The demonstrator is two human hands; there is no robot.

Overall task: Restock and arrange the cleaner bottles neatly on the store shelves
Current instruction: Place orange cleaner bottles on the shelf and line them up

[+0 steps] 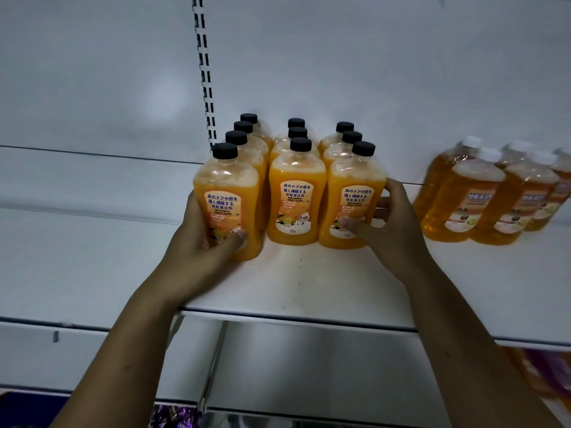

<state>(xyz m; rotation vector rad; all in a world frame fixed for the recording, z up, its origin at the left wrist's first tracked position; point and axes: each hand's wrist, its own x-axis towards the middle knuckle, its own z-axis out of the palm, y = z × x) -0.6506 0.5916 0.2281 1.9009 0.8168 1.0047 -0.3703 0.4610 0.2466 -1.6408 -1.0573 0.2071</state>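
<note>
Several orange cleaner bottles with black caps stand in three rows on a white shelf [293,288]. My left hand [204,242] grips the front bottle of the left row [227,193], thumb across its label. The front bottle of the right row [355,196] is held by my right hand [392,223], fingers wrapped round its right side and thumb on its lower front. Between them stands the front bottle of the middle row [296,196], untouched. The left front bottle sits a little nearer the shelf edge than the other two.
A group of amber bottles with white caps [482,196] stands to the right on the same shelf. A slotted upright [205,72] runs up the white back panel. The left shelf section [77,227] is bare. Purple and orange goods [543,375] show on the shelf below.
</note>
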